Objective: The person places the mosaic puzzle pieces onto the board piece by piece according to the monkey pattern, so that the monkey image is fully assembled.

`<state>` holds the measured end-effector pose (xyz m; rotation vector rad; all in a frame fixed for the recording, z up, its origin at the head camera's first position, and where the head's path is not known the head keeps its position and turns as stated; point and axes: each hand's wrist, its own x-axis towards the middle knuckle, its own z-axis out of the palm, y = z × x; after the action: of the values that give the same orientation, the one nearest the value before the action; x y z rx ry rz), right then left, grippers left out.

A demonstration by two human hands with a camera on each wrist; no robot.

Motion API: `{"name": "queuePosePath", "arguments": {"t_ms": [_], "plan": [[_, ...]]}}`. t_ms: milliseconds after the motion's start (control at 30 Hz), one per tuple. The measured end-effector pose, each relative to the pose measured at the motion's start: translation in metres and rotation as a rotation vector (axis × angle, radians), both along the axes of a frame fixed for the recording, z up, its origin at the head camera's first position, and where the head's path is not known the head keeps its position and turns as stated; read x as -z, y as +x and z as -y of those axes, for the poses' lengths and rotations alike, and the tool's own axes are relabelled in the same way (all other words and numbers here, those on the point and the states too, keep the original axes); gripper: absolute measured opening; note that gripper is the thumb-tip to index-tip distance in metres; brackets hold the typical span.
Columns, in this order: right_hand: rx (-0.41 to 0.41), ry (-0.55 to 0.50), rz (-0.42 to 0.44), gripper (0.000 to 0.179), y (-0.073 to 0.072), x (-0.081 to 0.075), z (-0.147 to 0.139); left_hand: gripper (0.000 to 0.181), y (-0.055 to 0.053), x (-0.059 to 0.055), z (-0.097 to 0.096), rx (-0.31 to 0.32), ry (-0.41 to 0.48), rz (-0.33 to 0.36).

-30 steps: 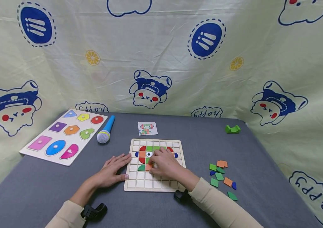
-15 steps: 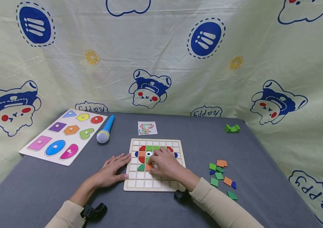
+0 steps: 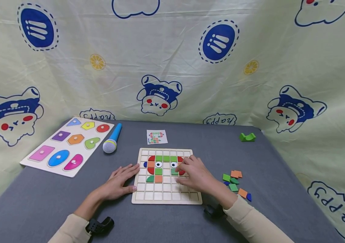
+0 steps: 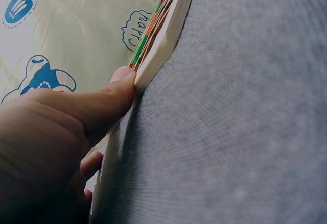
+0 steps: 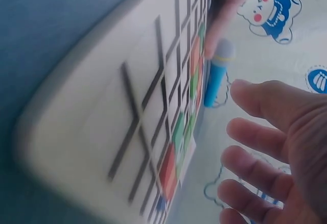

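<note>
- Pale printed cloth (image 3: 172, 44) hangs behind the grey worktop (image 3: 148, 222), beyond both hands.
- Left hand (image 3: 119, 182): fingers straight, fingertips and thumb touching the left edge of the grid board (image 3: 158, 195).
- Right hand (image 3: 196, 173): fingers loosely spread, gripping nothing, over the board's right part.
- Grid board: between the hands, coloured tiles (image 3: 158, 179) in its cells.
- Loose tiles (image 3: 233, 187): right of the right hand.
- Blue microphone (image 3: 113, 138): beyond the left hand.

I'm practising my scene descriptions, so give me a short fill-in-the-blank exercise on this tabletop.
Resting against the edge of the wooden grid board is the person's ____ hand.
The number of eye tiles showing is ____.
The toy microphone has a handle coloured ____.
The heart piece is coloured ____.

Missing words: left; two; blue; green.
</note>
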<state>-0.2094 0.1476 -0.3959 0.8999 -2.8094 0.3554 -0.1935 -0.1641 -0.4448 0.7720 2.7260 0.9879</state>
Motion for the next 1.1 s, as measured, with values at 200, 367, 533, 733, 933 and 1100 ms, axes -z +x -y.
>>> {"name": "queuePosePath", "arguments": {"t_ms": [200, 367, 533, 733, 933, 1100], "plan": [[0.032, -0.004, -0.008, 0.024, 0.011, -0.006, -0.03, 0.069, 0.0, 0.0, 0.0, -0.004, 0.004, 0.013], [0.02, 0.002, 0.016, 0.025, 0.022, -0.006, -0.055, 0.069, 0.0, 0.0, 0.0, -0.006, 0.002, 0.022], [-0.057, 0.019, 0.088, 0.025, 0.034, -0.003, -0.08, 0.069, -0.001, 0.0, 0.001, -0.005, 0.001, 0.016], [-0.2, -0.007, 0.115, 0.023, 0.047, 0.006, -0.102, 0.068, -0.001, 0.0, 0.001, -0.002, 0.0, 0.007], [-0.258, -0.001, 0.221, 0.022, 0.051, 0.012, -0.111, 0.068, -0.001, 0.001, 0.001, -0.002, 0.0, 0.0], [-0.25, 0.04, 0.26, 0.024, 0.051, 0.015, -0.114, 0.068, -0.001, 0.001, 0.0, -0.002, -0.004, -0.001]]}}
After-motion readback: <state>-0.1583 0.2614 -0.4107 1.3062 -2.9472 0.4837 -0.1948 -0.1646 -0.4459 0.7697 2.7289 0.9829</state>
